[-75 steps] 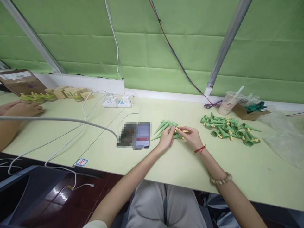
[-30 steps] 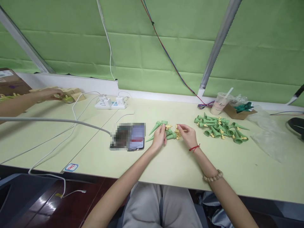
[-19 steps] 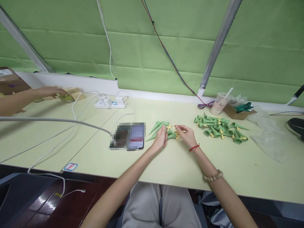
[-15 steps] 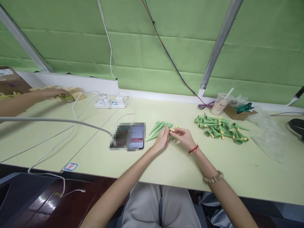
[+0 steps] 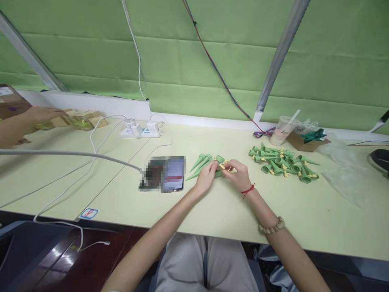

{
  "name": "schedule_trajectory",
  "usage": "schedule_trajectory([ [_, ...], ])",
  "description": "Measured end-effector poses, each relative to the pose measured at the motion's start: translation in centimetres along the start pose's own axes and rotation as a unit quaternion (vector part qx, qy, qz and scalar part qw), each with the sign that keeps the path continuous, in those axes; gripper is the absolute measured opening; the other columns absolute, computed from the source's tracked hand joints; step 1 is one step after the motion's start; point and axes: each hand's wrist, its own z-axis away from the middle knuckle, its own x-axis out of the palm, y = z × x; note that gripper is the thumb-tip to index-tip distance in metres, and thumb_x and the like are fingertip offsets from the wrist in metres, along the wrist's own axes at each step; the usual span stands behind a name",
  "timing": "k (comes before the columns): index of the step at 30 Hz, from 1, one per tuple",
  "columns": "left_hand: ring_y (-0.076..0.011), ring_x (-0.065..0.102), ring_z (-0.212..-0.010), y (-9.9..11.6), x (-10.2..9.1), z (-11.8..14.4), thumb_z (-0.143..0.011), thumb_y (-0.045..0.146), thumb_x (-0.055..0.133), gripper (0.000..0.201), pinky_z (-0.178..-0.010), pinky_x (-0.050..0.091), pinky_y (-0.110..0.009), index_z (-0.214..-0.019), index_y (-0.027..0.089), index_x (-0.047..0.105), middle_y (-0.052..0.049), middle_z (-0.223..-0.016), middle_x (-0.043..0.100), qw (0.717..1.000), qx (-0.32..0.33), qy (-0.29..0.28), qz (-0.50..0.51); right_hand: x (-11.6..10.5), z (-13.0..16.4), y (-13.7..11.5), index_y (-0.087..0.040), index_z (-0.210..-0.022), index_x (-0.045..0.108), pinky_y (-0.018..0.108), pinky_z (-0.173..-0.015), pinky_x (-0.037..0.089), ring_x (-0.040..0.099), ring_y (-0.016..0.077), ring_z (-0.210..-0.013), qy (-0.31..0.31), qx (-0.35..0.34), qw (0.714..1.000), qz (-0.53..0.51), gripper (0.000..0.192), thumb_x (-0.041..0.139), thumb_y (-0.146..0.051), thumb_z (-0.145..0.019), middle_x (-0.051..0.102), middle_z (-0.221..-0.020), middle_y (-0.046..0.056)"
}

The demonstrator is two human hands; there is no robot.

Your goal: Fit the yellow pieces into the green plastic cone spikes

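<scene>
Left hand (image 5: 207,178): fingers curled around a green cone (image 5: 219,159) at its wide end, holding it just above the worktop (image 5: 212,211)
Right hand (image 5: 240,175): fingertips pinched on a small yellow piece (image 5: 223,166) that meets the wide end of the cone; a red string on the wrist, a bead bracelet (image 5: 272,225) further up the arm
Held cone: between the two hands, at the middle of the worktop, just right of the phone; how deep the yellow piece sits in it cannot be told
Small cone heap (image 5: 201,162): a few green cones lying flat right behind and under the left hand, tips pointing left and toward the person
Large cone heap (image 5: 282,164): many green cones with yellow pieces, lying criss-cross to the right of the right hand, apart from it
Phone (image 5: 162,174): flat on the worktop just left of the left hand, screen blurred
Cup (image 5: 281,130): clear plastic with a straw, standing behind the large heap near the wall
Cardboard tray (image 5: 306,140): beside the cup, dark green bits inside
Plastic bag (image 5: 346,170): crumpled, clear, at the right end of the worktop
Power strip (image 5: 141,130): white, by the wall, with white cables running left and over the front edge
Other person's hand (image 5: 39,114): at the far left, resting on a row of small cardboard boxes (image 5: 82,119)
</scene>
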Motion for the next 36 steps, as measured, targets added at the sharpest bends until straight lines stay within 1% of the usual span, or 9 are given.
schedule_trajectory([
  [3,-0.0091,0.034,-0.049,-0.1,-0.1,-0.1,-0.086,0.051,0.026,0.041,-0.05,0.03,-0.023,-0.063,0.018,0.037,0.004,-0.051,0.034,0.998,-0.023,-0.004,0.05,0.3,-0.1,-0.2,-0.016,-0.086,0.063,0.029,-0.059,0.049,0.059,0.0144,-0.06,-0.055,0.155,0.977,-0.139,0.032,0.069,-0.038,-0.063,0.064,-0.069,0.004],
  [6,-0.0087,0.033,-0.049,0.0,-0.5,-0.2,-0.086,0.05,0.027,0.04,-0.05,0.029,-0.022,-0.063,0.018,0.036,0.004,-0.052,0.033,0.998,-0.011,-0.006,0.054,0.8,-0.1,-0.5,-0.015,-0.081,0.064,0.029,-0.062,0.051,0.062,0.0146,-0.06,-0.125,0.261,0.914,-0.283,0.037,0.07,-0.044,-0.061,0.067,-0.072,0.005],
  [15,-0.0113,0.044,-0.065,1.0,-1.9,-0.5,-0.085,0.039,0.037,0.025,-0.062,0.033,-0.023,-0.08,0.019,0.052,0.001,-0.071,0.051,0.998,0.043,-0.03,-0.037,0.4,-0.3,-0.6,-0.017,-0.075,0.066,0.025,-0.07,0.052,0.062,0.0098,-0.063,-0.132,0.339,0.814,-0.454,0.025,0.074,-0.035,-0.059,0.067,-0.073,0.001],
  [20,-0.0137,0.051,-0.076,1.2,-1.9,-0.2,-0.084,0.039,0.04,0.029,-0.07,0.035,-0.024,-0.106,0.024,0.053,-0.001,-0.087,0.06,0.995,0.026,-0.003,-0.095,0.6,-0.3,-0.8,-0.018,-0.067,0.062,0.031,-0.075,0.052,0.061,0.0112,-0.061,-0.064,0.281,0.868,-0.405,0.027,0.077,-0.035,-0.053,0.064,-0.065,-0.002],
  [24,-0.0153,0.05,-0.07,0.9,-1.5,-0.1,-0.084,0.041,0.041,0.026,-0.065,0.033,-0.025,-0.089,0.023,0.06,-0.002,-0.078,0.06,0.99,0.0,0.024,-0.136,1.1,0.2,-1.0,-0.019,-0.061,0.058,0.034,-0.072,0.051,0.06,0.0151,-0.065,0.026,0.166,0.963,-0.212,0.024,0.072,-0.038,-0.059,0.062,-0.065,0.001],
  [27,-0.0132,0.043,-0.055,0.5,-1.2,-0.1,-0.084,0.041,0.04,0.029,-0.057,0.028,-0.024,-0.072,0.021,0.056,0.0,-0.06,0.051,0.993,-0.015,0.024,-0.113,1.4,0.4,-1.1,-0.019,-0.06,0.059,0.035,-0.074,0.052,0.06,0.0172,-0.069,0.03,0.12,0.982,-0.144,0.023,0.068,-0.041,-0.064,0.063,-0.069,0.004],
  [29,-0.0123,0.04,-0.053,0.4,-1.1,-0.2,-0.085,0.041,0.038,0.031,-0.057,0.028,-0.024,-0.067,0.02,0.051,0.002,-0.055,0.046,0.997,-0.005,0.028,-0.076,1.4,0.3,-1.0,-0.019,-0.064,0.061,0.035,-0.072,0.053,0.061,0.017,-0.068,0.005,0.169,0.964,-0.203,0.025,0.069,-0.042,-0.062,0.064,-0.07,0.005],
  [33,-0.0114,0.042,-0.059,0.6,-1.0,-0.4,-0.086,0.04,0.036,0.028,-0.06,0.032,-0.023,-0.071,0.019,0.047,0.002,-0.06,0.045,1.0,0.005,0.014,0.012,0.9,-0.2,-1.1,-0.017,-0.076,0.065,0.03,-0.066,0.055,0.063,0.0137,-0.062,-0.083,0.323,0.866,-0.372,0.032,0.065,-0.048,-0.066,0.066,-0.073,0.005],
  [36,-0.0115,0.043,-0.064,0.8,-1.0,-0.5,-0.085,0.043,0.037,0.03,-0.062,0.034,-0.022,-0.071,0.018,0.046,0.001,-0.066,0.046,0.999,0.003,-0.018,0.044,0.4,-0.3,-1.2,-0.015,-0.075,0.066,0.023,-0.065,0.054,0.06,0.0087,-0.059,-0.157,0.353,0.816,-0.43,0.026,0.068,-0.04,-0.067,0.067,-0.074,0.003],
])
